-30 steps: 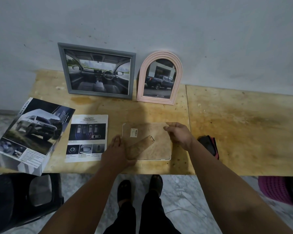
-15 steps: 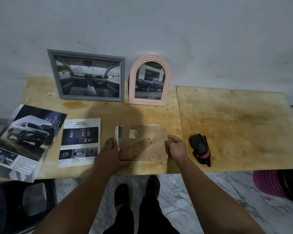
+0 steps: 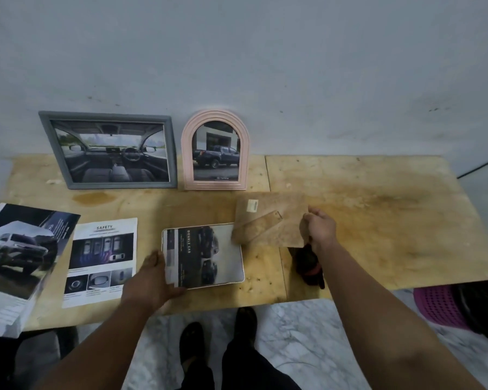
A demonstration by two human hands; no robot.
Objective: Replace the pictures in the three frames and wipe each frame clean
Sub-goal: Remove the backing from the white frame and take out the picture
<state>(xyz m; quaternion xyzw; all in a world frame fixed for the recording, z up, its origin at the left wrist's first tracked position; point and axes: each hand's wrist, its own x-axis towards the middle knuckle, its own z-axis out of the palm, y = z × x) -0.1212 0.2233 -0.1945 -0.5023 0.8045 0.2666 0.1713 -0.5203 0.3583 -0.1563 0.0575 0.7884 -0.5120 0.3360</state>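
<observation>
Right hand (image 3: 319, 228) pinching backing (image 3: 271, 219) lifted at 1 o'clock, left hand (image 3: 152, 280) flat on open frame (image 3: 203, 256) near table (image 3: 378, 220) edge at 6: risks dragging loose picture (image 3: 200, 249) out, or dropping the backing from that edge pinch.

backing board (image 3: 268, 220) lifted off rightward by right hand (image 3: 319, 230), picture (image 3: 204, 256) uncovered

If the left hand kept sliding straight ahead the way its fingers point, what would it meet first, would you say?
The left hand already touches the white frame lying flat with a car picture in it. Beyond that, probably the pink arched frame, though depth is unclear.
</observation>
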